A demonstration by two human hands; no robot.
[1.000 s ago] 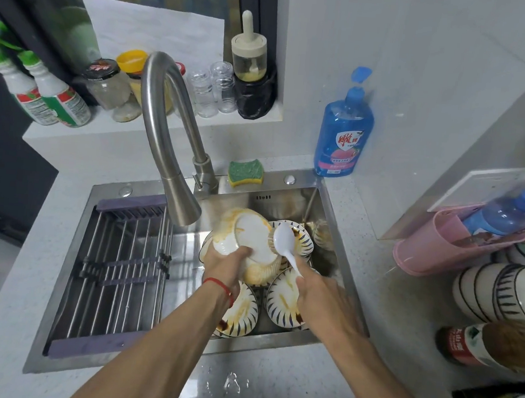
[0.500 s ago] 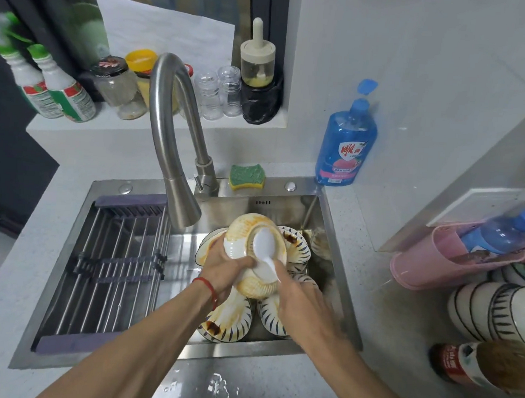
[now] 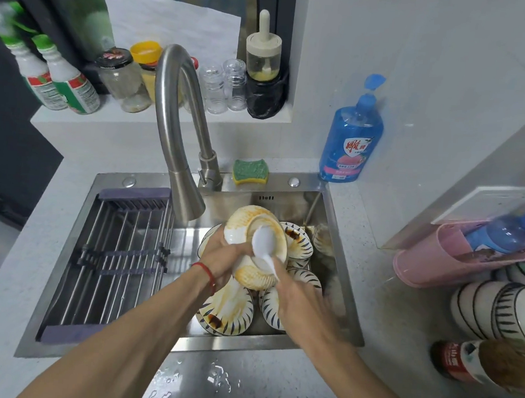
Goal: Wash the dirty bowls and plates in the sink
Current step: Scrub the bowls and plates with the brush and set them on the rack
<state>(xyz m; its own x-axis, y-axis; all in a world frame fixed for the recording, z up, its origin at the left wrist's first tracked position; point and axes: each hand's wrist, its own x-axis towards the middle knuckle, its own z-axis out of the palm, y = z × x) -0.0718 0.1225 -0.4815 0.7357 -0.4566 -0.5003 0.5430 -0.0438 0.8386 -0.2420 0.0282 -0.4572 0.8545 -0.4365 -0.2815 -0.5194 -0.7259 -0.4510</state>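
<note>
My left hand (image 3: 219, 259) grips a stack of dirty, orange-stained white bowls (image 3: 253, 226), tilted over the steel sink (image 3: 339, 235). My right hand (image 3: 294, 297) holds a white spoon (image 3: 264, 245) by its handle, with the spoon's bowl lying against the stack. Below them several dirty bowls and plates with blue-striped rims (image 3: 225, 311) lie in the sink's right half, some with dark sauce stains.
The faucet (image 3: 178, 137) arches over the sink, its spout just left of the held bowls. A drying rack (image 3: 117, 257) fills the sink's left half. A green sponge (image 3: 250, 170) and blue soap bottle (image 3: 351, 136) stand behind; stacked bowls (image 3: 502, 312) lie on the right.
My right hand brought the white spoon left, from beside the stack onto the held bowls. My left hand lifted and tilted the stack slightly.
</note>
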